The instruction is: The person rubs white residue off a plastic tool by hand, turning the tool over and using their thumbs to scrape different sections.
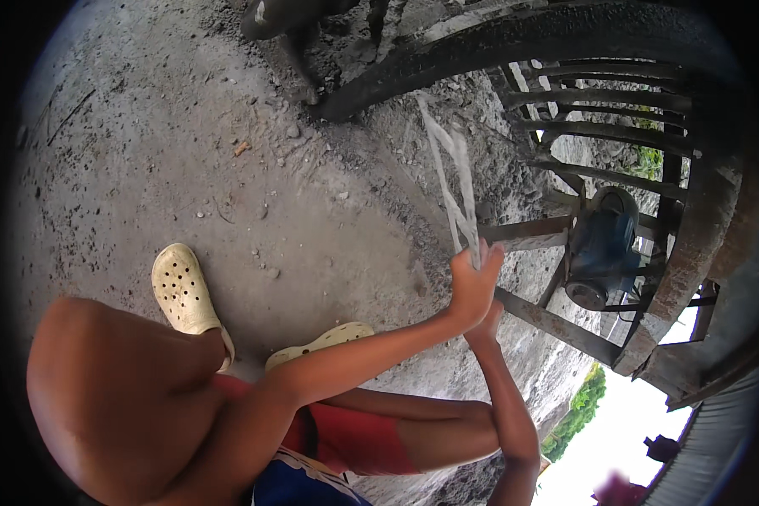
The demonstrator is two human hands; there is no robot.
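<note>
My left hand (475,282) is closed around the lower end of a pale doubled strip (455,173), which looks like rope or strap. From my fingers the strip runs up in a narrow loop toward a dark curved metal bar (481,59). Just below and touching or almost touching it is my right hand (484,327), its thumb raised and its fingers curled. What the right hand grips is hidden. To the right of both hands stands a dark metal frame with slats (607,131), and a dusty blue motor (603,249) is mounted on it.
Gritty grey ground (126,160) spreads to the left, with pebbles and a small orange-brown fragment (241,148). My cream clogs (184,287) stand there. A dark shape (287,21) is at the top. Rusty frame beams (557,325) are close beside my hands. Corrugated sheeting (717,438) shows lower right.
</note>
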